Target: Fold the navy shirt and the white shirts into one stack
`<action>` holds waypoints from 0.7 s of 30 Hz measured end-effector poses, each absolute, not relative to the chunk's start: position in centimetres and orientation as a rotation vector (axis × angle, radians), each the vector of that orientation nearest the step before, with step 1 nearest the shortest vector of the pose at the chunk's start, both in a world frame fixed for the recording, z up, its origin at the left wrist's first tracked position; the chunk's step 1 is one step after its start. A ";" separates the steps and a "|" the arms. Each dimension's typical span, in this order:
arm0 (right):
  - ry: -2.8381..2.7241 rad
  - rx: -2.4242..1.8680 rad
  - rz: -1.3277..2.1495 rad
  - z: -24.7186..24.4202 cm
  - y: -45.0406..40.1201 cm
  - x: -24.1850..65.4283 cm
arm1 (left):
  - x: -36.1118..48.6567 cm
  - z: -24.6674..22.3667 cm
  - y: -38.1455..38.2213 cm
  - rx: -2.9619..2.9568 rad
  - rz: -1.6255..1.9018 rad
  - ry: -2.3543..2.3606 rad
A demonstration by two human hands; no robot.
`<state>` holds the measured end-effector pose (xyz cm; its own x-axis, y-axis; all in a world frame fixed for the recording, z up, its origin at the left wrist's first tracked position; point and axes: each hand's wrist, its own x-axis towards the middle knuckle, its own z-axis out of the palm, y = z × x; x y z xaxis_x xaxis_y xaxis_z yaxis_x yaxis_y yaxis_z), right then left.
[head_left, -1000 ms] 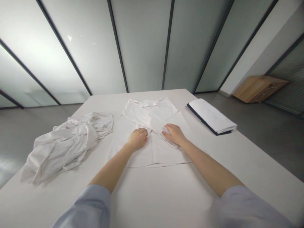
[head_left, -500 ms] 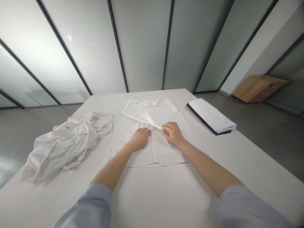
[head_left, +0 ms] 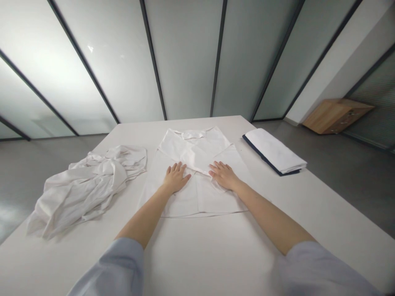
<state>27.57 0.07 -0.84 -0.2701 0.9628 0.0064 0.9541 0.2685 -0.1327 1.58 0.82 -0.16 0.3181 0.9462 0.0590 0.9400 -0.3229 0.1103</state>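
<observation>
A white shirt (head_left: pixel 210 144) lies spread on the table, its collar toward the far edge and its sleeves folded across the middle. My left hand (head_left: pixel 175 177) rests on the left part of the shirt, fingers spread and pointing away from me. On the right part lies my right hand (head_left: pixel 224 175), palm down with the fingers apart, touching the folded sleeve cloth. Neither hand grips the fabric. The shirt's lower hem runs straight across, nearest to me.
A crumpled heap of white cloth (head_left: pixel 89 185) covers the left side of the white table (head_left: pixel 210 255). Folded white and navy garments (head_left: pixel 274 150) are stacked at the right edge. Beyond stand frosted glass panels (head_left: pixel 188 61) and a wooden cabinet (head_left: pixel 333 115) on the floor.
My right hand has let go of the sleeve cloth and flattened on the shirt. My left hand has shifted slightly left, its fingers spreading. The sleeve cloth now lies lower and flatter.
</observation>
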 end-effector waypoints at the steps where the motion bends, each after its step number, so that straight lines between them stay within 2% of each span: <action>1: -2.431 -1.869 0.161 -0.8 0.2 27.7 | 1.6 -0.3 0.9 2.481 0.120 1.812; 10: -2.412 -1.902 0.159 -0.5 1.1 29.5 | 1.2 0.2 1.1 2.410 0.056 1.830; 17: -2.184 -2.084 -0.081 1.2 -0.2 28.8 | 1.4 2.3 -0.1 2.366 0.190 2.135; 21: -2.224 -2.103 -0.003 1.1 -0.6 28.2 | 1.9 2.8 -0.6 2.351 0.128 2.140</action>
